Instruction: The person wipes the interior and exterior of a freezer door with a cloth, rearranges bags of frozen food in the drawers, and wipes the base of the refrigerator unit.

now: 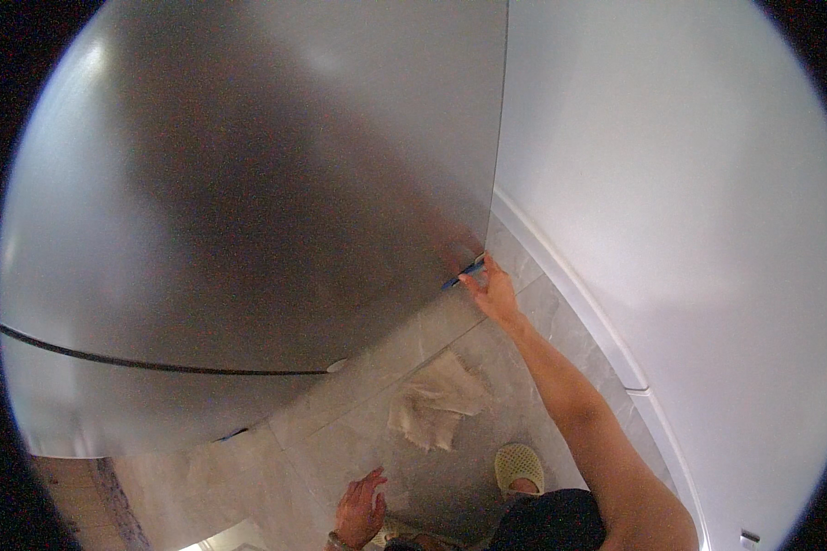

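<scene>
A large, dark grey metallic panel (282,206), like the front of a refrigerator, fills the upper left. At its right lower edge lies a narrow blue strip (472,266), possibly tape. My right hand (496,293) reaches to this strip, thumb and fingers spread along it; whether they grip it or only touch it is unclear. Lower down, my left hand (362,506) hangs above the floor with its fingers slightly bent and nothing in them. A second blue strip (233,434) shows at the panel's lower edge. A dark seam (165,367) runs across the panel.
A crumpled beige cloth (434,399) lies on the grey tiled floor (317,434). Close to it is a foot in a yellow perforated slipper (519,468). Along the right, a pale wall (696,206) meets a white baseboard (586,289). Brown wood-like flooring (86,499) shows at lower left.
</scene>
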